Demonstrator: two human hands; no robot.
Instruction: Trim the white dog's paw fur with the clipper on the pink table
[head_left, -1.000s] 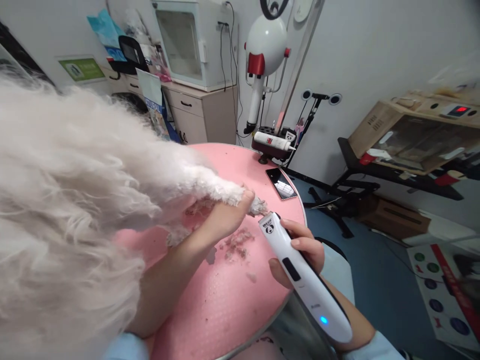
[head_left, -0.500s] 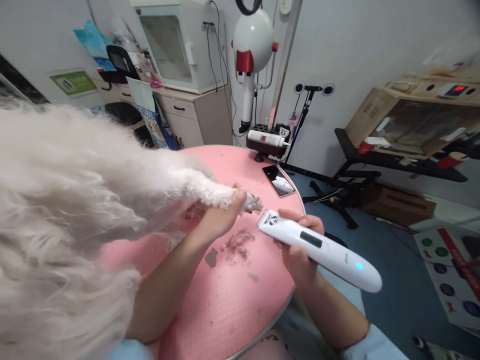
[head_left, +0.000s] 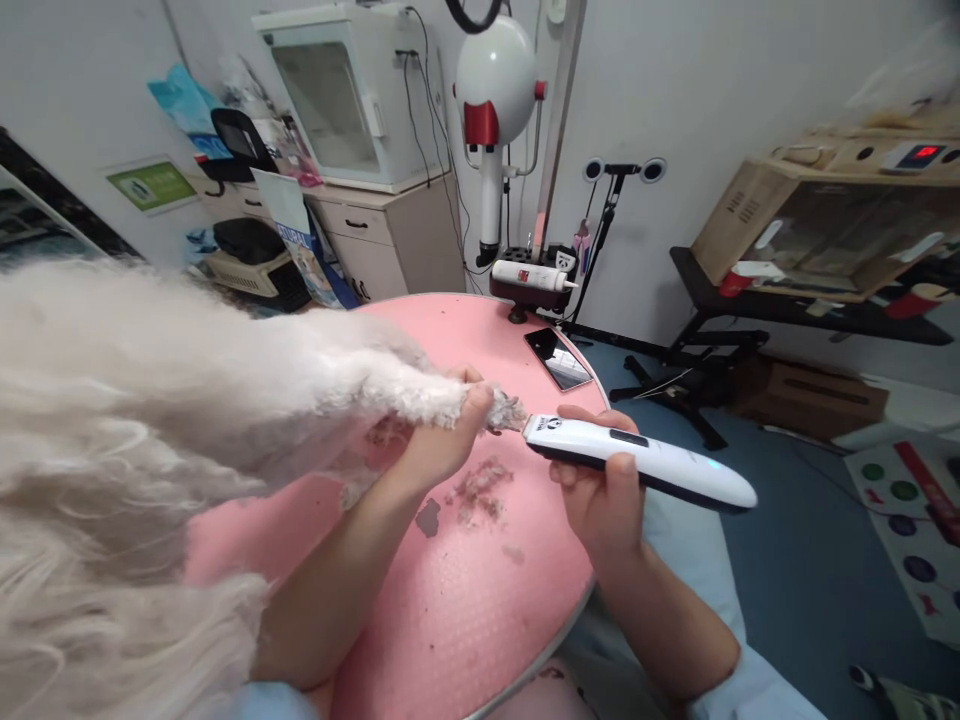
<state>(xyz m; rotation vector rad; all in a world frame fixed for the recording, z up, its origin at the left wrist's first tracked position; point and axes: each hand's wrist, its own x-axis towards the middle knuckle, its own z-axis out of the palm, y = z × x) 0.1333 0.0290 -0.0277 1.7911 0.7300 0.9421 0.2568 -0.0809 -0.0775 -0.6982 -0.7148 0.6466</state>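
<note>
A dog with long, pale fur [head_left: 150, 400] fills the left side of the view, one leg [head_left: 397, 388] stretched over a pink round table [head_left: 465, 600]. My left hand [head_left: 457, 425] is closed around that leg just above the paw [head_left: 506, 410], whose fur looks darker and dirty. In my right hand [head_left: 604, 480] is a white hair clipper [head_left: 645, 458] with a lit blue light. Its blade end is at the paw's tip, touching or nearly so. Clumps of cut fur [head_left: 484, 490] lie on the table below my left hand.
A phone [head_left: 557, 358] lies near the table's right edge. Behind it, a holder carries a white bottle [head_left: 531, 276] beside a white dryer with red parts [head_left: 496, 85]. A white cabinet [head_left: 345, 100] stands at the back left, a wooden box [head_left: 832, 230] at the right.
The clipper has turned more level and its blade has come closer to the paw's tip. My left hand keeps its hold on the leg. The view has shifted slightly.
</note>
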